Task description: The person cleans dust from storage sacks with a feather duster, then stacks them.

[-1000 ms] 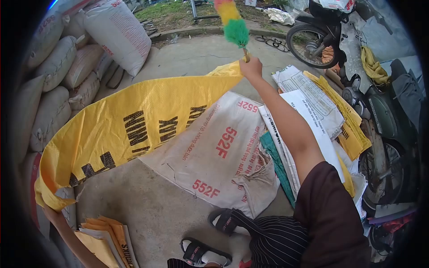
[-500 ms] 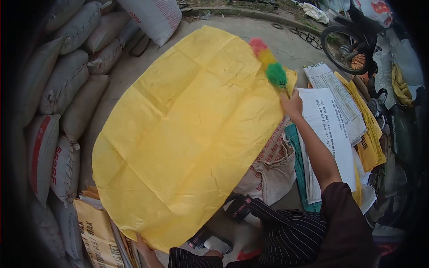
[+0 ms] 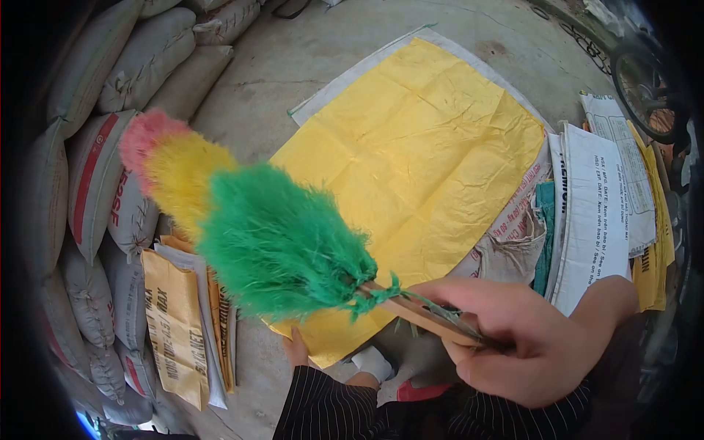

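Yellow sack (image 3: 418, 161), one; duster (image 3: 275, 238), one.

Grey concrete floor (image 3: 264, 81) in soft daylight, with filled sacks (image 3: 150, 55) piled along its left and a wheel (image 3: 649, 95) at its far right.

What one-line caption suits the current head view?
Right hand holds a colorful duster; left hand touches a yellow sheet spread over a pale sack.
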Tool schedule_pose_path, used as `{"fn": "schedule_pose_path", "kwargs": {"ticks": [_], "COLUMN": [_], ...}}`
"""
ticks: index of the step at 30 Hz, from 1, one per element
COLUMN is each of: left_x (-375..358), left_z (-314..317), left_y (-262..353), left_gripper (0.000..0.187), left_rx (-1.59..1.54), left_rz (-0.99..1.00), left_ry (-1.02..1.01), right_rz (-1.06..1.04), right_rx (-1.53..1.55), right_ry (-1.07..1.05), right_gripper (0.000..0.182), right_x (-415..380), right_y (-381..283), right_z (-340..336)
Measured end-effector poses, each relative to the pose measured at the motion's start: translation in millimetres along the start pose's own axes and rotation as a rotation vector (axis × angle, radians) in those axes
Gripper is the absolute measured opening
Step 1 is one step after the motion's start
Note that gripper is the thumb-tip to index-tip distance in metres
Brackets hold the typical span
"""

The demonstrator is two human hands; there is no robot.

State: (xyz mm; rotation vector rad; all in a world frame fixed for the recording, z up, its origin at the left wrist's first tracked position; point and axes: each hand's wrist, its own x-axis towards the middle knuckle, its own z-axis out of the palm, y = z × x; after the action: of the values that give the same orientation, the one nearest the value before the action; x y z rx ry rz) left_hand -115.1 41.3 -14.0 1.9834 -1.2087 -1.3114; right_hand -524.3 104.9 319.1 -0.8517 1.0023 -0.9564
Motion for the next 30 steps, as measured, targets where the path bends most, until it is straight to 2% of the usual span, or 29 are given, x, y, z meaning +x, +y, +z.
{"fn": "schedule_pose_path", "kwargs": {"ticks": [3, 4, 6, 8, 11, 13, 15, 17, 20, 22, 24, 26, 27, 29, 30], "left_x": [8.2, 13.8, 19.3, 18.8, 16.0, 18.5, 19.9, 16.3, 15.6, 13.5, 14.8, 16.2, 17.0, 15.8, 18.3], "left_z": [3.7, -1.5, -12.9, -5.1, 7.1, -3.8, -6.2, -3.3, -8.0, -10.4, -14.3, -16.5, -16.5, -15.9, -16.7], "left_y": [-11.3, -18.1, -27.9, -34.9, -38.0, -30.5, -25.4, -23.2, -25.3, -22.8, -20.0, -21.2, -22.3, -27.3, -34.7], "left_gripper": [0.042, 0.041, 0.041, 0.044, 0.045, 0.045, 0.045, 0.047, 0.047, 0.048, 0.048, 0.050, 0.050, 0.051, 0.051], "left_rx": [0.107, 0.169, 0.254, 0.247, 0.252, 0.262, 0.250, 0.312, 0.406, 0.441, 0.479, 0.572, 0.564, 0.495, 0.490], "left_rz": [-0.052, -0.059, -0.070, 0.083, 0.045, 0.025, 0.017, 0.109, 0.021, 0.034, 0.059, 0.009, 0.011, 0.048, 0.052], "left_ry": [0.080, 0.098, 0.114, 0.174, 0.126, 0.124, 0.125, 0.207, 0.252, 0.263, 0.272, 0.285, 0.283, 0.260, 0.257], "right_rz": [0.093, -0.127, -0.338, -0.300, -0.242, -0.038, -0.091, -0.051, 0.191, 0.179, 0.098, 0.337, 0.335, 0.392, 0.389], "right_rx": [-0.144, -0.270, -0.368, -0.335, -0.324, -0.455, -0.581, -0.899, -1.257, -1.402, -1.415, -1.430, -1.437, -1.250, -1.253], "right_ry": [-0.186, 0.082, 0.363, 0.199, -0.048, -0.085, 0.108, 0.245, 0.163, 0.215, 0.476, 0.822, 0.826, 1.310, 1.316], "right_gripper": [0.052, 0.050, 0.051, 0.038, 0.027, 0.027, 0.033, 0.029, 0.026, 0.024, 0.026, 0.026, 0.026, 0.030, 0.030], "right_x": [10.7, 6.0, 14.9, 35.3, 64.8, 85.9, 93.5, 78.2, 25.5, -3.5, -17.4, -31.8, -32.1, -33.4, -30.3], "right_y": [-32.2, -28.9, -23.5, -9.6, 17.5, 35.5, 109.8, 217.3, 316.1, 344.4, 335.0, 352.2, 349.3, 347.1, 349.9], "right_z": [18.2, 33.5, 46.6, 47.5, 28.5, 4.3, -18.1, -53.0, -114.3, -151.5, -178.5, -221.1, -233.1, -256.9, -267.2]}}
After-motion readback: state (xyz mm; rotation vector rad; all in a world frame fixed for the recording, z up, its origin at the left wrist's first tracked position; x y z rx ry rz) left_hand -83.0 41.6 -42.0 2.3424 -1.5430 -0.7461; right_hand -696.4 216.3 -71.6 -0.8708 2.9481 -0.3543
